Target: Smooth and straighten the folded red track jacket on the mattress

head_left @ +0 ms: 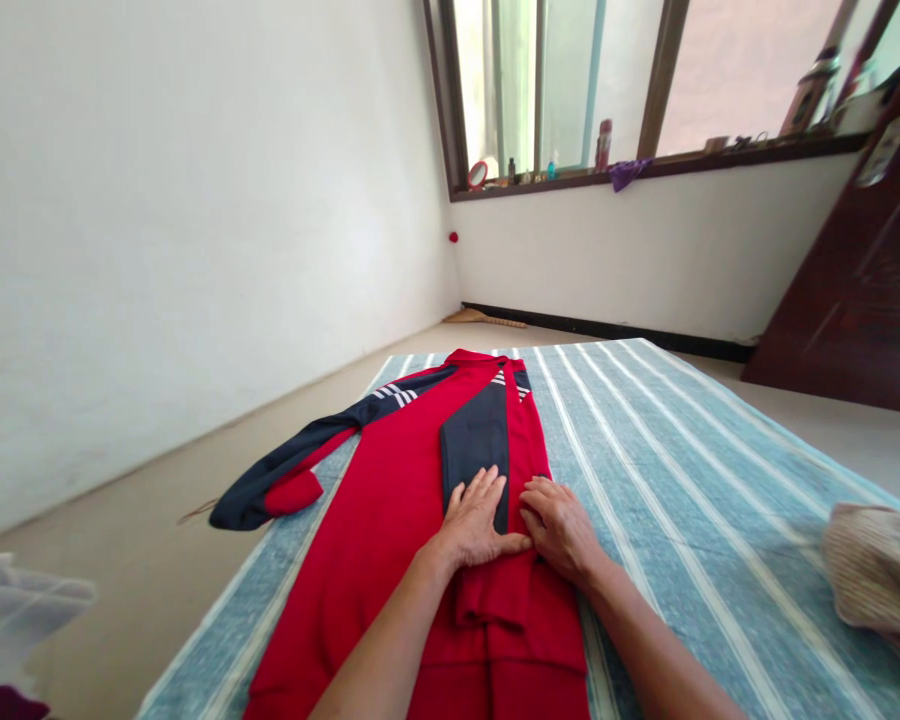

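A red jacket [405, 470] with navy panels and white stripes lies spread on the bed. Its right-hand sleeve [474, 440] is folded inward over the body, cuff pointing towards me. The other sleeve [285, 475] reaches out past the left edge of the bed cover, bent near its cuff. My left hand [478, 520] rests flat on the folded sleeve, fingers spread. At the jacket's right side my right hand [559, 520] has its fingers curled against the red fabric, their tips partly hidden. The two hands almost meet at the left thumb.
The blue striped cover [645, 480] extends to the right, where a beige knitted item [874, 565] lies. White wall stands at left. A window sill [555, 185] holds bottles and a mirror [478, 175]. A broom [480, 317] lies on the floor; a dark red door [862, 270] is at right.
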The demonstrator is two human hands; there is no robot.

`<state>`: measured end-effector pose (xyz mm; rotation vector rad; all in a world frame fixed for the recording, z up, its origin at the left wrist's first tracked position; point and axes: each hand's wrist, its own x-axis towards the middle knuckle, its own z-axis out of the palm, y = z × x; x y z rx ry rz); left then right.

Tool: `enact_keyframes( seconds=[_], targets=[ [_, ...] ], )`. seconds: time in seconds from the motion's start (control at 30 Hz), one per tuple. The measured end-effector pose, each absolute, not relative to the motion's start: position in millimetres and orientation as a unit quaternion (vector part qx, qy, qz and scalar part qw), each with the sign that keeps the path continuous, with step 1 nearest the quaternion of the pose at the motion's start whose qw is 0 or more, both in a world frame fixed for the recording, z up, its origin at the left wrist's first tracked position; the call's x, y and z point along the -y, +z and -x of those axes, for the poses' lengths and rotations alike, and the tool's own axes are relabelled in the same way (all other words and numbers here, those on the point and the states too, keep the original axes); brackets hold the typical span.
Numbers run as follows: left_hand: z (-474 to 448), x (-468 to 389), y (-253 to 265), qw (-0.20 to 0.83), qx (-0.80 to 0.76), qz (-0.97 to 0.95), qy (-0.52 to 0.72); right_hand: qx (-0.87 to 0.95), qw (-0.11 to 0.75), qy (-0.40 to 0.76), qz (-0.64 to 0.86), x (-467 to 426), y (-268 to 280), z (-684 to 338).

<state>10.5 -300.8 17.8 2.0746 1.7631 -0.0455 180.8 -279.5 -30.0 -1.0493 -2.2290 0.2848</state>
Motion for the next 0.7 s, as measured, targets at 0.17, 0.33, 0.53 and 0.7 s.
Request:
enact_keyframes(
  seconds=[0.17,0.33,0.53,0.7],
  targets=[
    [-10.2,300.8,14.1,0.2,-0.635,-0.746,-0.004,0.834,0.38,0.081,0.391,280.8,-32.5,-178.1],
    [-10.8,300.7,12.8,0.198,-0.635,-0.747,-0.007,0.829,0.372,0.069,0.413,282.6,-30.7,-175.9],
    [-11.5,300.9,16.3,0.192,-0.636,-0.747,-0.015,0.842,0.289,0.069,0.45,285.8,-24.3,-176.6],
    [-10.4,302.1,14.7,0.191,-0.634,-0.749,-0.014,0.831,0.289,0.058,0.472,287.6,-23.1,-173.4]
  ],
)
